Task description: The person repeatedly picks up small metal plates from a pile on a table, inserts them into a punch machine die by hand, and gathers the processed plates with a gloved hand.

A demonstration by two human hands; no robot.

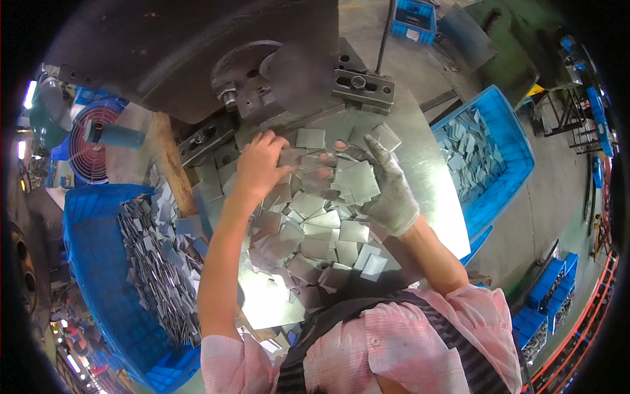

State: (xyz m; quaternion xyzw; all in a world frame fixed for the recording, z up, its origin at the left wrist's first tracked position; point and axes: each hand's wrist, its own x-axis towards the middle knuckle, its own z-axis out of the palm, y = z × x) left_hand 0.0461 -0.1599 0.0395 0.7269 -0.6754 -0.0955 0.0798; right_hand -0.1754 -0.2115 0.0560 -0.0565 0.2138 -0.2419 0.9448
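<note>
Far left there's a blue crate [98, 276] packed with thin square metal plates stood on edge, with a red fan [92, 148] behind it. Next over, the bare left hand [259, 164] is flat on the pile of metal squares [315, 243] covering the shiny worktop [426, 164], fingers [279, 141] spread and pressing down on one plate near the press tooling, not curled round anything. The pile runs from under that hand back toward the person's body, plates lying flat and overlapping every which way, so no single long axis to call. The big dark press [197, 59] looms right behind the hands. The gloved right hand [390, 190] grips a small stack of squares [357, 180], held roughly flat. Far right, another blue bin [505, 131] holds more plates.
</note>
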